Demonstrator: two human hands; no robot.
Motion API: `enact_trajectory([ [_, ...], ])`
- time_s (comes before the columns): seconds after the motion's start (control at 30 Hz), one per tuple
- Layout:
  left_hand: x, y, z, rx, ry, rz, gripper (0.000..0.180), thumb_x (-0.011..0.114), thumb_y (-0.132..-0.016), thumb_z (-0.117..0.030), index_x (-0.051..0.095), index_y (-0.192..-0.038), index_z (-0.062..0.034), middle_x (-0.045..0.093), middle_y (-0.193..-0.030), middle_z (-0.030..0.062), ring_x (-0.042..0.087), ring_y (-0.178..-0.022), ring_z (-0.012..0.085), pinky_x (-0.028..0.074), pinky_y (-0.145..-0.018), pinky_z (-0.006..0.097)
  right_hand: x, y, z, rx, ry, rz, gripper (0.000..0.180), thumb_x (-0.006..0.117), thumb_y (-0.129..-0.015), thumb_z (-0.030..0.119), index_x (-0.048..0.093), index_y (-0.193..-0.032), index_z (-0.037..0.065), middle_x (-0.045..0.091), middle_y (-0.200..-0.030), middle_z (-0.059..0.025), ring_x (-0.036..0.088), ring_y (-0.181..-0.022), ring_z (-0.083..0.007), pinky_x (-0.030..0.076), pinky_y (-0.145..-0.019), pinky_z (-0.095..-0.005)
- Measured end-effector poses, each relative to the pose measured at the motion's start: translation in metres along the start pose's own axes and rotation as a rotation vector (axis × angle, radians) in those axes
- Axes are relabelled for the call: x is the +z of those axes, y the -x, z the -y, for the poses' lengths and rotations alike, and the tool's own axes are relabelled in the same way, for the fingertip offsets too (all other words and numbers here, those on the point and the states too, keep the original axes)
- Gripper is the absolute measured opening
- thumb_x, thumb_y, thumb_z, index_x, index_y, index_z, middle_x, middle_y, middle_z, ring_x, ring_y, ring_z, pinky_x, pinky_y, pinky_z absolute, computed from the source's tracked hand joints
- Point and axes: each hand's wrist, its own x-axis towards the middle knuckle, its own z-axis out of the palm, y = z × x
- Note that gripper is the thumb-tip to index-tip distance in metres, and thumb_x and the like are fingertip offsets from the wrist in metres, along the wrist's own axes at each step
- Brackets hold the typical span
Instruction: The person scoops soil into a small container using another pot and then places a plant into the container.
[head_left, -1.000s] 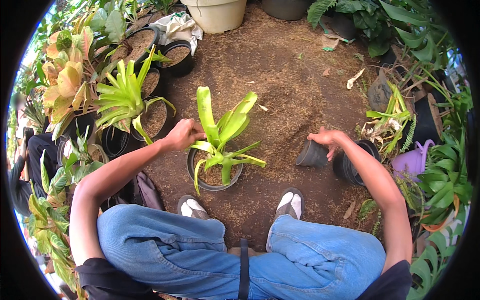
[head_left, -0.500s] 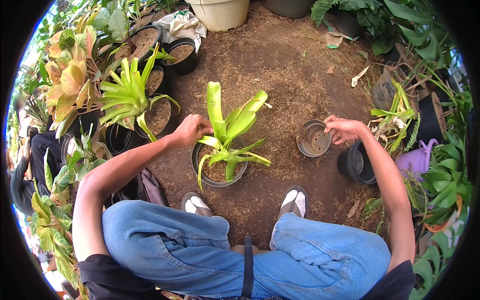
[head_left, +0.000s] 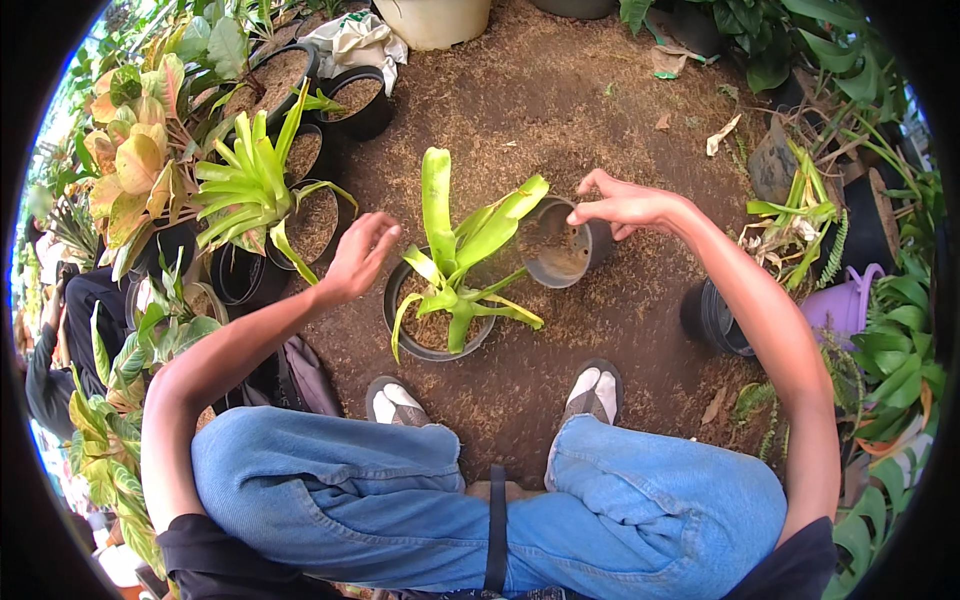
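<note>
Right now my right hand (head_left: 625, 205) pinches the far rim of a small empty black nursery pot (head_left: 562, 243), fingers curled over the edge and thumb outside, so the pot hangs tilted with its mouth toward me and its drain holes showing; it looks held that way to keep it steady just off the dirt. My left hand (head_left: 358, 255) is open, fingers spread and loose, gripping nothing, hovering just beside the rim of the black pot (head_left: 436, 325) that holds the yellow-green bromeliad (head_left: 462, 250), at about ten o'clock from that plant. The empty pot sits at roughly two o'clock from the bromeliad, close enough that one long leaf crosses its rim, so the two pots are side by side within easy reach of both arms. I'm crouched with my knees wide and my sandalled feet (head_left: 500, 395) planted at six o'clock from the bromeliad, which leaves the work area between my legs. Farther out, at ten o'clock, a second spiky green bromeliad (head_left: 250, 185) stands among soil-filled black pots (head_left: 315, 220), with a broad-leaved plant in orange and pink (head_left: 135, 165) beyond it. At three o'clock another black pot (head_left: 718, 318) lies beside a scrappy uprooted plant (head_left: 790, 225), and a purple watering can (head_left: 845, 305) sits past that. A pale large planter (head_left: 435, 20) stands at twelve o'clock on the husk-strewn ground (head_left: 560, 110).
</note>
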Motion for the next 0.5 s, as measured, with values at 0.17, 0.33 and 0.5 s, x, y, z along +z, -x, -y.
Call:
enact_trajectory([
  [0.17, -0.004, 0.051, 0.022, -0.137, -0.006, -0.156, 0.030, 0.051, -0.103, -0.027, 0.054, -0.094, 0.0010, 0.055, -0.076, 0.0241, 0.059, -0.075, 0.0401, 0.044, -0.070, 0.049, 0.020, 0.005, 0.041, -0.038, 0.205, -0.049, 0.092, 0.077, -0.084, 0.052, 0.032, -0.146, 0.002, 0.063, -0.129, -0.0222, 0.056, -0.123, -0.0286, 0.053, -0.094, -0.0451],
  [0.33, 0.001, 0.085, 0.008, -0.169, -0.123, 0.208, 0.042, 0.048, -0.102, -0.033, 0.058, -0.080, 0.0015, 0.057, -0.063, 0.0220, 0.060, -0.064, 0.0434, 0.045, -0.065, 0.052, 0.033, 0.003, 0.072, -0.149, 0.471, -0.121, 0.112, 0.073, -0.079, 0.064, 0.029, -0.146, -0.014, 0.063, -0.127, -0.0353, 0.068, -0.113, -0.0401, 0.054, -0.098, -0.0413],
  [0.5, 0.005, 0.090, 0.003, -0.094, -0.164, 0.322, 0.042, 0.044, -0.104, -0.031, 0.061, -0.082, -0.0001, 0.062, -0.067, 0.0222, 0.063, -0.072, 0.0465, 0.048, -0.070, 0.054, 0.061, 0.024, 0.109, -0.249, 0.508, -0.178, 0.102, 0.072, -0.083, 0.057, 0.029, -0.142, -0.014, 0.066, -0.110, -0.0360, 0.070, -0.104, -0.0415, 0.057, -0.089, -0.0484],
])
